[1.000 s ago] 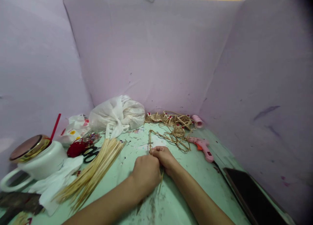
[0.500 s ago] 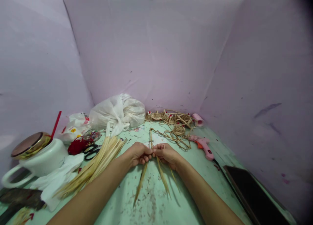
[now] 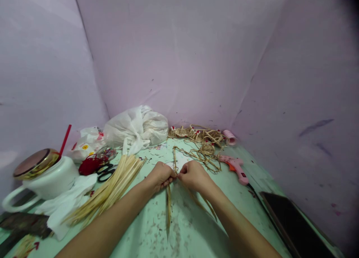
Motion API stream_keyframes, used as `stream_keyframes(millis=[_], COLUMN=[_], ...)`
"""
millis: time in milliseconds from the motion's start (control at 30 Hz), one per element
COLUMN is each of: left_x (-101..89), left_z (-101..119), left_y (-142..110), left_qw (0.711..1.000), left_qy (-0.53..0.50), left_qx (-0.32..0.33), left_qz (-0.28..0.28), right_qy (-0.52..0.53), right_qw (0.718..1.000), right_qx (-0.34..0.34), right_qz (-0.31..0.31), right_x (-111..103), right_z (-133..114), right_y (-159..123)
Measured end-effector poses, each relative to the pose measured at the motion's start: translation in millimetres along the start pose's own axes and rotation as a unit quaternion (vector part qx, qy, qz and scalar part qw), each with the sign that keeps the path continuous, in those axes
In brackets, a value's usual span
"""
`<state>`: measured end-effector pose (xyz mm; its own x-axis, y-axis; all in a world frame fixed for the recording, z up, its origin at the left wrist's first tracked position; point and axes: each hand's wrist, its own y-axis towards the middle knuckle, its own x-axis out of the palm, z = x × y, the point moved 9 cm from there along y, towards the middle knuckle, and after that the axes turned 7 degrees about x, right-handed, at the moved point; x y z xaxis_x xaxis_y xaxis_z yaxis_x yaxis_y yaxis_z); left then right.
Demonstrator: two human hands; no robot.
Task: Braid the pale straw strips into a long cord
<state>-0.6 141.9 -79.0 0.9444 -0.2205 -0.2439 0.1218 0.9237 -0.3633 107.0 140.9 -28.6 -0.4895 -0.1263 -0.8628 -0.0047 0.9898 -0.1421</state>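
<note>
A thin braid (image 3: pixel 175 157) of tan plant fibre runs from the tangle at the back down to my two hands. My left hand (image 3: pixel 162 176) is closed, pinching the braid's near end, and one loose strand (image 3: pixel 168 209) hangs below it. Close beside it, my right hand (image 3: pixel 195 177) is closed in a pinch on fibre strands, with a strand (image 3: pixel 211 209) trailing toward my wrist. The fingertips of both hands nearly meet. Left of my left arm lies a bundle of pale straw strips (image 3: pixel 114 188).
Coiled braided cord (image 3: pixel 209 147), a pink spool (image 3: pixel 230 137) and a pink glue gun (image 3: pixel 235 167) lie at the back right. A dark flat device (image 3: pixel 291 220) is at the right. Leftward are a plastic bag (image 3: pixel 140 125), scissors (image 3: pixel 105 173), red yarn (image 3: pixel 89 165) and a white mug (image 3: pixel 60 179).
My right hand has turned and drawn slightly right, pulling its strands toward the right. The strand under my left hand now hangs straighter. The view has tipped down a little.
</note>
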Motion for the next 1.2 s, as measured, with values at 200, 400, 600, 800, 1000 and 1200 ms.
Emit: stream_keyframes(millis=[200, 400, 600, 800, 1000, 1200], left_x=[-1.6, -1.4, 0.0, 0.5, -17.1, -13.9], left_z=[-3.5, 1.0, 4.1, 3.7, 17.5, 44.5], left_y=[2.3, 3.6, 3.3, 3.2, -2.2, -36.3], left_qw=[0.999, 0.996, 0.99, 0.993, 0.96, 0.901], left_qy=[-0.032, -0.039, -0.067, -0.006, 0.263, 0.397], left_qx=[0.015, 0.053, 0.055, 0.066, 0.1, 0.152], left_qz=[-0.02, -0.065, -0.107, -0.102, -0.014, 0.087], right_qy=[0.03, 0.121, 0.399, 0.405, 0.391, 0.44], right_qw=[0.997, 0.992, 0.902, 0.896, 0.901, 0.875], right_qx=[-0.053, -0.033, 0.1, 0.112, 0.12, 0.115], right_qz=[0.041, 0.009, -0.132, -0.144, -0.145, -0.164], right_x=[7.3, -2.4, 26.7, 46.3, 54.4, 57.1], right_z=[-19.4, -3.6, 10.8, 11.8, 19.9, 15.6], right_y=[-18.0, -2.8, 5.5, 2.9, 7.3, 4.5])
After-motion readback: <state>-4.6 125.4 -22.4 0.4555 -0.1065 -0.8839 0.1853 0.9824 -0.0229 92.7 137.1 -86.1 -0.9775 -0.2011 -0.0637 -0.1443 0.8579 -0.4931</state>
